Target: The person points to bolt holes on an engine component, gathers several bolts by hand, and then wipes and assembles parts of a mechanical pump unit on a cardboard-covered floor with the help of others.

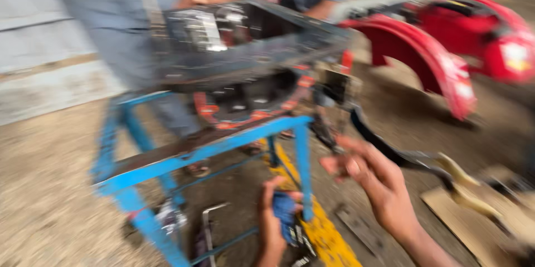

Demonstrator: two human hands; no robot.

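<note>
R hand (370,180) open, fingers spread, touching black lever (390,147); lever runs up-left toward engine (245,50). L hand (273,219), lower, grips blue cloth (285,211).

A blue metal stand (223,147) carries a dark engine block (245,50), blurred by motion, which sits across its top rails. The stand's legs rest on a dusty concrete floor (50,189). On that floor, at five o'clock from the stand, lies flat cardboard (473,222); at two o'clock sit red body panels (440,61).
</note>
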